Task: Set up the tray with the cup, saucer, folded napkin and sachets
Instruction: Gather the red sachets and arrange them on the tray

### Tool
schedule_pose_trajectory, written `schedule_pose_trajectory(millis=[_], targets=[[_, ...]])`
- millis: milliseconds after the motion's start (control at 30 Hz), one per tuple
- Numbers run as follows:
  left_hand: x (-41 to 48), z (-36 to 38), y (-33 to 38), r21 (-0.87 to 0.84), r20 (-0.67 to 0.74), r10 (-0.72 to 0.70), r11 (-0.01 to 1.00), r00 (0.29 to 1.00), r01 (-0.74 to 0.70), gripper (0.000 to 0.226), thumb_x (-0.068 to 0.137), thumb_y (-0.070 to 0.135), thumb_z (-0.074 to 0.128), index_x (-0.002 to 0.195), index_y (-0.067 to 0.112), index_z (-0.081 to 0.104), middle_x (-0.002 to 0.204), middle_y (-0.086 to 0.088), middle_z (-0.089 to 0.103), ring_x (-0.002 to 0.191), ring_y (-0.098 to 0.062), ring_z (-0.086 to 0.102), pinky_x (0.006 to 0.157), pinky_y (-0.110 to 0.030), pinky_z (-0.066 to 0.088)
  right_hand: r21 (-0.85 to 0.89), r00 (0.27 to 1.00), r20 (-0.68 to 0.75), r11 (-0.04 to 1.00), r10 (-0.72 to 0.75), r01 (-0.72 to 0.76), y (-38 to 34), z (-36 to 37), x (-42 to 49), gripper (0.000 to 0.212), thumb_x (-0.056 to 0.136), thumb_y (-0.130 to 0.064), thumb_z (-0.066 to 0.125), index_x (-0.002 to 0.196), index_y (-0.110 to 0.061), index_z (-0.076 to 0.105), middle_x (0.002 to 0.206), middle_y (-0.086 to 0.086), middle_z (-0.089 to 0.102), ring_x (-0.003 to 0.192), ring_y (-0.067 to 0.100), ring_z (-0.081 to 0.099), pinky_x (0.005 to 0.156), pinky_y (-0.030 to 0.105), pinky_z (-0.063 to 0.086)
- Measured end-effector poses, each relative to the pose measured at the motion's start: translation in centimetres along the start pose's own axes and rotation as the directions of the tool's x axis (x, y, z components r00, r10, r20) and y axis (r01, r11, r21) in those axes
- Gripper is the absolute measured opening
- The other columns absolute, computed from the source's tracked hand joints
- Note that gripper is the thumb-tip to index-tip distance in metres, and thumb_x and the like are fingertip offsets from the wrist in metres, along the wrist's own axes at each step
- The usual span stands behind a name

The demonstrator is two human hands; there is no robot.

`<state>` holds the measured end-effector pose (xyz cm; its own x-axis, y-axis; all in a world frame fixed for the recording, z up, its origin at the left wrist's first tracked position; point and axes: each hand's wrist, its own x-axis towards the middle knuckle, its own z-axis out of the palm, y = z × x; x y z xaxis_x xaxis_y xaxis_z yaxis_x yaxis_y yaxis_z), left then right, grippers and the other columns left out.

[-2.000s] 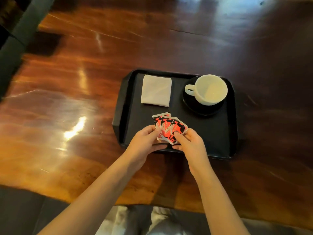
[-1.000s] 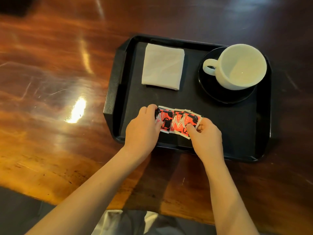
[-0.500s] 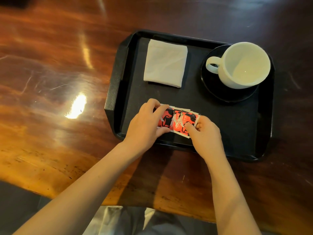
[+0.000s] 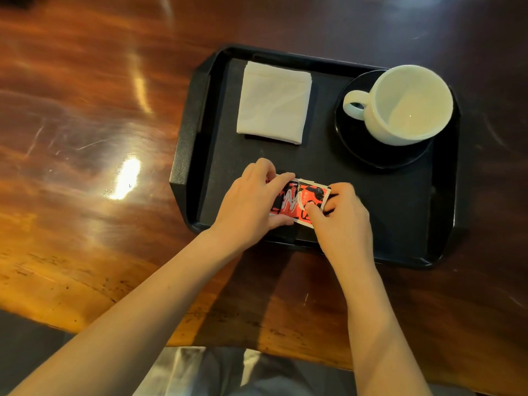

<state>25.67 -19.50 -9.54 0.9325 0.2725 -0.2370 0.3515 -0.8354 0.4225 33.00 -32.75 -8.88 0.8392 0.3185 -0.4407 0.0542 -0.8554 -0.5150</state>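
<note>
Head view: left hand [image 4: 251, 201] and right hand [image 4: 340, 221] pinch the overlapped sachets [image 4: 300, 200] from either side, low on the tray [image 4: 185, 144]. Tray rests on a glossy wooden table [image 4: 85, 124].

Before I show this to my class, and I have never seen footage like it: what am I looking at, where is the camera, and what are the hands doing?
No machine here: a person works with two bare hands, and the camera sits on their head, looking down over their arms. That is why the forearms come in from the bottom edge.

On a polished wooden table lies a black tray. In its far left part lies a folded white napkin. In its far right part an empty white cup stands on a black saucer, handle pointing left.

Near the front edge of the tray, the left hand and the right hand hold a small bunch of red and black sachets from both sides, overlapping one another. How many there are cannot be told.
</note>
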Motion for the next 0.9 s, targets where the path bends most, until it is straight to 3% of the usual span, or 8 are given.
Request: schedule_pose_trajectory(millis=[133, 233, 333, 900], targets=[[-0.2, 0.2, -0.1, -0.001, -0.008, 0.007, 1.0, 1.0, -0.007, 0.078, 0.074, 0.046, 0.072, 0.14, 0.021, 0.038, 0.126, -0.008, 0.044, 0.115, -0.02, 0.043, 0.09, -0.034, 0.043, -0.062, 0.996, -0.092, 0.998, -0.015, 0.009, 1.0, -0.4, 0.2, 0.041, 0.088, -0.026, 0.06, 0.125, -0.019, 0.045, 0.11, 0.005, 0.059, 0.085, 0.007, 0.053, 0.055, 0.012, 0.03], [-0.2, 0.1, -0.1, 0.021, -0.012, 0.015, 1.0, 1.0, -0.015, 0.079, 0.072, 0.045, 0.073, 0.139, 0.02, 0.04, 0.123, -0.009, 0.045, 0.113, -0.021, 0.044, 0.087, -0.035, 0.045, -0.12, 0.978, -0.095, 0.977, -0.187, 0.175, 1.3, -0.4, -0.2, 0.062, 0.083, -0.038, 0.063, 0.136, -0.021, 0.037, 0.125, 0.003, 0.049, 0.111, 0.015, 0.045, 0.082, 0.021, 0.039], [-0.1, 0.1, -0.2, 0.021, -0.019, 0.025, 0.999, 1.0, -0.024, 0.079, 0.072, 0.045, 0.073, 0.138, 0.019, 0.042, 0.12, -0.01, 0.047, 0.111, -0.023, 0.046, 0.086, -0.037, 0.046, -0.253, 0.931, 0.067, 0.897, -0.359, 0.364, 1.3, -0.2, -0.6, 0.082, 0.076, -0.043, 0.07, 0.143, -0.025, 0.028, 0.137, 0.001, 0.037, 0.124, 0.017, 0.028, 0.102, 0.036, 0.03], [-0.4, 0.0, 0.0, 0.027, -0.011, -0.003, 1.0, 1.0, 0.003, 0.078, 0.073, 0.043, 0.072, 0.14, 0.021, 0.039, 0.127, -0.009, 0.045, 0.117, -0.021, 0.044, 0.088, -0.034, 0.046, -0.249, 0.911, 0.163, 0.878, -0.378, 0.409, 3.1, -2.4, 1.2, 0.075, 0.076, -0.027, 0.073, 0.139, -0.028, 0.032, 0.138, -0.002, 0.03, 0.126, 0.015, 0.02, 0.107, 0.037, 0.023]])
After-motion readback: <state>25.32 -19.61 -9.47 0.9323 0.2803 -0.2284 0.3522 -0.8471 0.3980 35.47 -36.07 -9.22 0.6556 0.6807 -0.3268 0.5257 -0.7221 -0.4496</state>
